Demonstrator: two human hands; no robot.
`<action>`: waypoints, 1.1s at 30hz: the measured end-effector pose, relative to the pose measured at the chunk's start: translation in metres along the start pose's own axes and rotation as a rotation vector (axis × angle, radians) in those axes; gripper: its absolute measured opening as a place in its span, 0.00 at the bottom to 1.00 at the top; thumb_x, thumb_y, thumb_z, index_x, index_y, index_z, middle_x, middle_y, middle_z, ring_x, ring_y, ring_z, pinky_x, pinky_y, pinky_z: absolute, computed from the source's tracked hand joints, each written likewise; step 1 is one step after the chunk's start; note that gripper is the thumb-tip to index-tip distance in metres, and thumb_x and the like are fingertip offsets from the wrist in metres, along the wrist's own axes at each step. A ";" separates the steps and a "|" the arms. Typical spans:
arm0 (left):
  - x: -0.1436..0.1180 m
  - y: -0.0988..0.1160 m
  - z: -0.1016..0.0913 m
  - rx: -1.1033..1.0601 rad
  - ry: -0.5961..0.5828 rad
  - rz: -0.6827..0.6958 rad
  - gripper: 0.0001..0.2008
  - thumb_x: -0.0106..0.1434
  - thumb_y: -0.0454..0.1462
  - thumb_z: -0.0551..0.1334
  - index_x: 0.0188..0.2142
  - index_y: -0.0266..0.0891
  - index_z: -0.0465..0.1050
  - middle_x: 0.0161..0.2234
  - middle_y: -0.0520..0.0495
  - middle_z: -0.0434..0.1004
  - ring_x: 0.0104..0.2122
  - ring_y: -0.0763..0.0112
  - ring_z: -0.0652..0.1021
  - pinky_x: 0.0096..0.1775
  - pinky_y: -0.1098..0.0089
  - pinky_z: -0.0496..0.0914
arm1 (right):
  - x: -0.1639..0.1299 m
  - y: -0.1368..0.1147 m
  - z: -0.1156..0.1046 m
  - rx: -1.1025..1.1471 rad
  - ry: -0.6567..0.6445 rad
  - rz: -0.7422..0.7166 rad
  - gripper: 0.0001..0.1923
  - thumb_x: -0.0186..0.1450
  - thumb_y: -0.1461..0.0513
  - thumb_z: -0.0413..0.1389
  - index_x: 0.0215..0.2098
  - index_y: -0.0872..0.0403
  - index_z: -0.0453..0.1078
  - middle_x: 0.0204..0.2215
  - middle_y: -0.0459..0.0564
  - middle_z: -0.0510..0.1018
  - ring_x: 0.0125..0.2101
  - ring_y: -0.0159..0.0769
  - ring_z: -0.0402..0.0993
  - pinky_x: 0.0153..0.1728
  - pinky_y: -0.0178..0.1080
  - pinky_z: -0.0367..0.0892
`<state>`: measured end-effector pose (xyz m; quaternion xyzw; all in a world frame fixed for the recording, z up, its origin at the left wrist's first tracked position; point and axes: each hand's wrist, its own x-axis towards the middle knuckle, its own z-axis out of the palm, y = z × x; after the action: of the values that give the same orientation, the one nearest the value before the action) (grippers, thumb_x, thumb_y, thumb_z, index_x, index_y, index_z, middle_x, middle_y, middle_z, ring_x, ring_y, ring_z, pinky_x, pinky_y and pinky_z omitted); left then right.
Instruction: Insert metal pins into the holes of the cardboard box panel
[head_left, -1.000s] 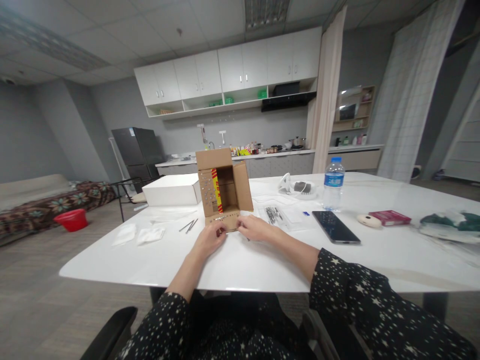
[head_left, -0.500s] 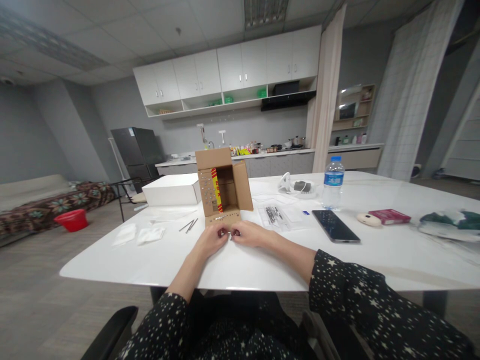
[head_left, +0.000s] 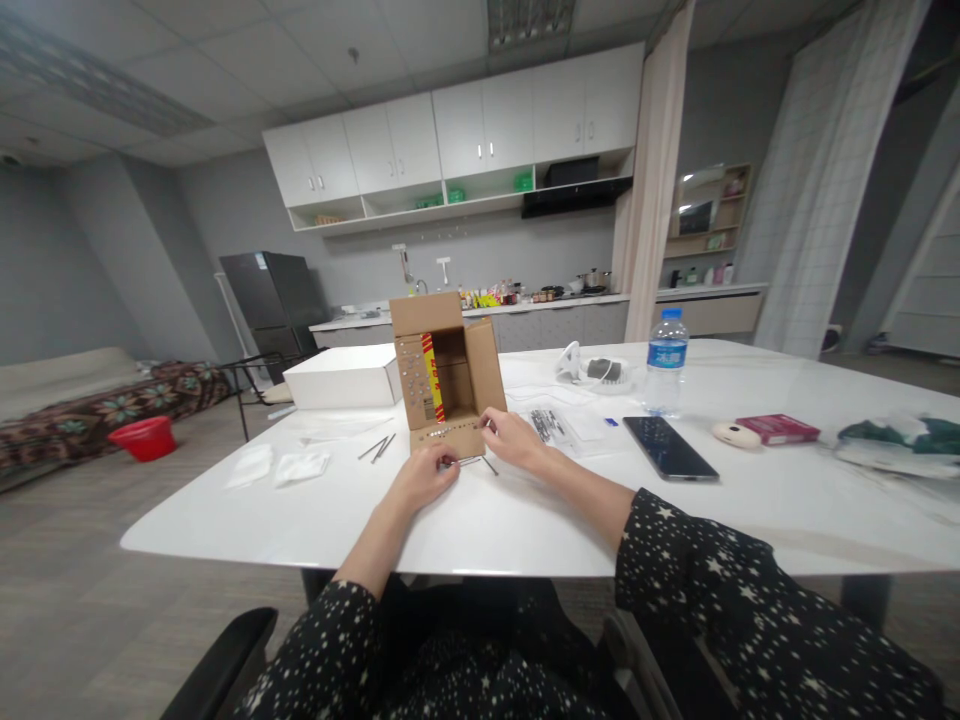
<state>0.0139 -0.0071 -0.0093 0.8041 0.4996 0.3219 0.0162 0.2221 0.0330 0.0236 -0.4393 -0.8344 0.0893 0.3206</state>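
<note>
An open cardboard box (head_left: 450, 400) stands on the white table in front of me, its front flap lying toward me with a row of small shiny pieces on it. Just before that flap, my left hand (head_left: 426, 478) rests low with its fingers curled together. A thin metal tool (head_left: 469, 460) sticks out to the right from those fingers. My right hand (head_left: 512, 438) is at the flap's right corner, fingertips pinched. From below it a slim dark metal stick (head_left: 490, 466) points down toward the table; whether the fingers grip it is hard to tell.
Left of the box lie thin metal tools (head_left: 379, 448), white tissues (head_left: 302, 468) and a white box (head_left: 341, 378). To the right are a plastic bag with dark pieces (head_left: 551, 428), a phone (head_left: 670, 448), a water bottle (head_left: 667, 365) and a dark red box (head_left: 780, 430).
My right hand has moved away from my left, up and to the right, to the flap's corner. The metal tool and dark stick now show between them. My left hand has hardly moved.
</note>
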 end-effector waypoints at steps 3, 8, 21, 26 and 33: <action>0.000 -0.002 0.001 -0.010 0.005 0.006 0.08 0.58 0.34 0.58 0.31 0.38 0.77 0.31 0.46 0.78 0.31 0.68 0.75 0.35 0.68 0.68 | 0.000 0.006 -0.001 -0.010 -0.085 -0.052 0.10 0.62 0.65 0.50 0.40 0.54 0.72 0.32 0.49 0.79 0.33 0.36 0.73 0.34 0.34 0.61; 0.000 -0.002 0.000 -0.024 -0.006 0.005 0.08 0.57 0.32 0.58 0.32 0.39 0.77 0.31 0.47 0.78 0.30 0.69 0.75 0.34 0.69 0.67 | -0.005 0.001 -0.002 -0.011 -0.345 -0.171 0.10 0.56 0.67 0.53 0.35 0.55 0.73 0.29 0.49 0.77 0.30 0.36 0.71 0.29 0.33 0.59; 0.000 0.010 -0.005 -0.110 0.003 0.008 0.09 0.57 0.35 0.60 0.35 0.38 0.79 0.31 0.47 0.79 0.32 0.68 0.76 0.36 0.70 0.69 | -0.010 -0.015 0.008 0.208 -0.313 -0.267 0.08 0.54 0.70 0.51 0.31 0.57 0.71 0.28 0.47 0.76 0.30 0.34 0.70 0.30 0.33 0.60; 0.000 0.008 -0.004 -0.128 0.012 0.016 0.09 0.56 0.33 0.61 0.35 0.38 0.79 0.31 0.47 0.79 0.31 0.69 0.76 0.35 0.70 0.69 | -0.011 -0.012 0.012 0.114 -0.313 -0.306 0.07 0.57 0.68 0.52 0.31 0.56 0.72 0.29 0.48 0.77 0.30 0.35 0.71 0.32 0.34 0.61; 0.001 0.006 -0.003 -0.037 0.022 -0.021 0.08 0.58 0.34 0.58 0.34 0.38 0.76 0.32 0.47 0.78 0.31 0.69 0.75 0.35 0.69 0.68 | -0.014 -0.016 0.015 0.016 -0.327 -0.363 0.12 0.60 0.67 0.50 0.38 0.55 0.74 0.32 0.51 0.79 0.32 0.38 0.73 0.33 0.36 0.62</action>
<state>0.0174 -0.0103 -0.0038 0.7946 0.5023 0.3397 0.0289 0.2075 0.0140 0.0124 -0.2595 -0.9397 0.1066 0.1956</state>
